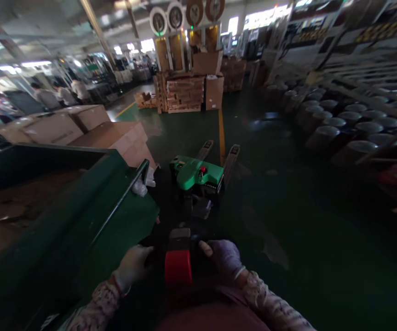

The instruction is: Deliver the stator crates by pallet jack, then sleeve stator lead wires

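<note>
Left hand, right hand flanking tiller

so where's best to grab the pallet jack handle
Take the pallet jack handle by its two dark side grips, one hand on each side of the red centre block, coming from the near end. The head sits crosswise at the end of the tiller, so the grips stick out sideways, and the left hand and right hand are already there.

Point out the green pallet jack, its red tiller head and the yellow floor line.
Green pallet jack (197, 172), head view, on its green motor cover.
Red tiller head (178, 268), head view, on its red front face.
Yellow floor line (221, 131), head view, on the painted stripe beyond the forks.
</note>
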Tool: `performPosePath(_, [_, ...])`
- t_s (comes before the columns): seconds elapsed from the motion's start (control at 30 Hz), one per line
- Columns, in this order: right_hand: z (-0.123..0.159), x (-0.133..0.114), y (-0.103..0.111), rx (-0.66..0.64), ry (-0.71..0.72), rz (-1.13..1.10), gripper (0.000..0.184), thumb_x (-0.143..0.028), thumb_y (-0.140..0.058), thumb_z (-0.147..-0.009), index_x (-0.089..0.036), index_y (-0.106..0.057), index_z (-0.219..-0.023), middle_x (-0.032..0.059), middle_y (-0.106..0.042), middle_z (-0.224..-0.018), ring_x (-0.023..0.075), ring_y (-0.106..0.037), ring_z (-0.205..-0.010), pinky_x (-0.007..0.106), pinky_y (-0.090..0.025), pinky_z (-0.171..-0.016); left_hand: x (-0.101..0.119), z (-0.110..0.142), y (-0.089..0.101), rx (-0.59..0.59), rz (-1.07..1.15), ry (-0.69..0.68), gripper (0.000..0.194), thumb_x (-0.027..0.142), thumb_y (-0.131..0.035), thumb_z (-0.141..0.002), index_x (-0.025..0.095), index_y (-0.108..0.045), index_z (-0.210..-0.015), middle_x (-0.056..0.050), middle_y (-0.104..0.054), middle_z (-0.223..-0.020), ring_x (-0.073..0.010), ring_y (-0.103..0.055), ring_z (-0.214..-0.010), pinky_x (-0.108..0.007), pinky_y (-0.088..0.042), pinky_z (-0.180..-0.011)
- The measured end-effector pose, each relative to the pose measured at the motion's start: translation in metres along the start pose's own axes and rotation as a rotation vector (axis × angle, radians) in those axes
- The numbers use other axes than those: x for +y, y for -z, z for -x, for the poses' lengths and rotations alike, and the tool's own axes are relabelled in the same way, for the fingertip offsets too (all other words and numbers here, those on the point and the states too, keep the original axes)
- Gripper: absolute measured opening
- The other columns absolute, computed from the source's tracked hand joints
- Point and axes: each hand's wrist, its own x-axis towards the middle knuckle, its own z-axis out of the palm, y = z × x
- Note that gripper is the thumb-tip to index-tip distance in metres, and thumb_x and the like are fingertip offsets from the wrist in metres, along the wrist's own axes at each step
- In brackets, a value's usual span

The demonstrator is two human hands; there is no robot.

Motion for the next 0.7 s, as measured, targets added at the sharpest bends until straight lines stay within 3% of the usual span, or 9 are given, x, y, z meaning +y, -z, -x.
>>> performPosePath(0.2, [-0.048,-0.012,0.012,0.032,-0.018,-0.008,0.055,-0.056,-0.032,-0.102,-0.024,-0.077,-0.099,0.0085,-0.076,-0.09,0.0237,-0.072,-0.088,0.028,-0.042,-0.065,-0.019,-0.043,0.011,0.144,-0.066,0.083,0.046,0.019,-0.058,-0.081,0.02,-0.067,-0.126,-0.009,-0.071,-0.122,-0.0269,-0.064,-0.115,-0.036,-0.045,-0.102])
performPosePath(0.37, [-0.096,-0.01,0.034,0.028,-0.009,0.03,0.056,-0.054,-0.029,-0.103,-0.024,-0.077,-0.101,0.0083,-0.076,-0.092,0.0226,-0.072,-0.089,0.027,-0.044,-0.066,-0.01,-0.089,0.027,0.271,-0.027,0.138,0.044,0.017,-0.055,-0.083,0.017,-0.068,-0.125,-0.012,-0.069,-0.126,-0.0277,-0.062,-0.12,-0.039,-0.039,-0.109])
performPosePath(0.6, [-0.175,0.009,0.079,-0.006,0.054,0.017,0.056,-0.057,-0.03,-0.103,-0.024,-0.076,-0.104,0.0081,-0.076,-0.096,0.0235,-0.072,-0.094,0.028,-0.046,-0.071,-0.001,-0.164,0.054,0.311,-0.009,0.217,0.046,0.01,-0.051,-0.082,0.02,-0.067,-0.124,-0.011,-0.069,-0.125,-0.0249,-0.062,-0.119,-0.038,-0.04,-0.107])
performPosePath(0.7, [-0.216,0.016,0.099,-0.03,0.092,0.015,0.059,-0.063,-0.032,-0.1,-0.024,-0.075,-0.106,0.0097,-0.076,-0.097,0.0255,-0.072,-0.093,0.03,-0.047,-0.07,-0.004,-0.2,0.067,0.307,-0.021,0.233,0.048,0.01,-0.053,-0.08,0.021,-0.066,-0.125,-0.012,-0.067,-0.128,-0.028,-0.06,-0.121,-0.041,-0.04,-0.106])
